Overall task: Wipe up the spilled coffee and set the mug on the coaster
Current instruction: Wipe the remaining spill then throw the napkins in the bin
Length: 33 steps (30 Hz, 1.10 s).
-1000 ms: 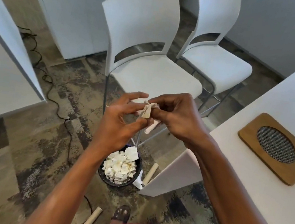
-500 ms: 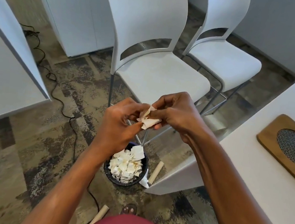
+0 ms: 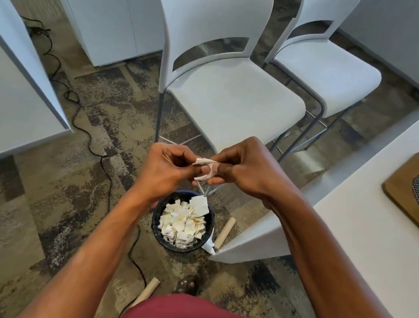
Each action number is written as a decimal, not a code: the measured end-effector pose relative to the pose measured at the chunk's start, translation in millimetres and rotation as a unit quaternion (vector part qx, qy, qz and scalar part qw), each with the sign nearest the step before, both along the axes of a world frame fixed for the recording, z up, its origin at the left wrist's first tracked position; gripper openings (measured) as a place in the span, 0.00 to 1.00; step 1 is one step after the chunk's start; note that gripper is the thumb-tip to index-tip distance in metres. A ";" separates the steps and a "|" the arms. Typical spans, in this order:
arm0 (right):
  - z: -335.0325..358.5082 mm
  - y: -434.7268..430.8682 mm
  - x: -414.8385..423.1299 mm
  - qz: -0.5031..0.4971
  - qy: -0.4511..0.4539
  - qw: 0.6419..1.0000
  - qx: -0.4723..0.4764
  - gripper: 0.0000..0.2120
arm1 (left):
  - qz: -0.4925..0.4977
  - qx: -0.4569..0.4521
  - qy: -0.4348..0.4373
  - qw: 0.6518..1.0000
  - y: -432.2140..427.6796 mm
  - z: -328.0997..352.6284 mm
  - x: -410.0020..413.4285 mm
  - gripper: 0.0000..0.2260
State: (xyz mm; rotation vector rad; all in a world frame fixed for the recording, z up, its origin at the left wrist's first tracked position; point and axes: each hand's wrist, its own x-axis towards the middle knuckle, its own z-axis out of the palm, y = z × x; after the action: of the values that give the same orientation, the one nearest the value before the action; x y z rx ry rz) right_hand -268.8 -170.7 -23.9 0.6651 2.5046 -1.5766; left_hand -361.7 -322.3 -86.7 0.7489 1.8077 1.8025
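A small crumpled, stained paper towel (image 3: 205, 169) is pinched between both hands. My left hand (image 3: 166, 171) grips its left side and my right hand (image 3: 244, 168) grips its right side. They hold it in the air directly above a dark waste bin (image 3: 159, 232) on the floor, which is filled with several used paper pieces. The wooden coaster (image 3: 403, 191) with a mesh centre lies on the white table (image 3: 352, 246) at the right edge. No mug and no spill are in view.
Two white chairs (image 3: 227, 99) (image 3: 331, 68) stand beyond the bin. Cardboard tubes (image 3: 223, 232) (image 3: 148, 290) lie on the patterned carpet near the bin. A black cable (image 3: 90, 139) runs across the floor at left, beside a white panel (image 3: 10, 93). A sandalled foot (image 3: 186, 285) shows below.
The view has tilted down and shifted left, so the coaster sits further right. Both hands have kept kneading the paper towel over the bin, squeezing it smaller.
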 end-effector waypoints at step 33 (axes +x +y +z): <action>12.4 5.9 42.8 -0.029 0.027 0.993 0.109 0.08 | -0.056 -0.461 0.079 0.882 0.5 -252.6 -9.6 0.19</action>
State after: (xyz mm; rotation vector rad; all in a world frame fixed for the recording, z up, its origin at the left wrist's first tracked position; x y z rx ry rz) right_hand -225.9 -164.7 -11.5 0.7367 2.7489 -1.3673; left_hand -371.2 -321.8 -339.2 0.5790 2.3354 0.6345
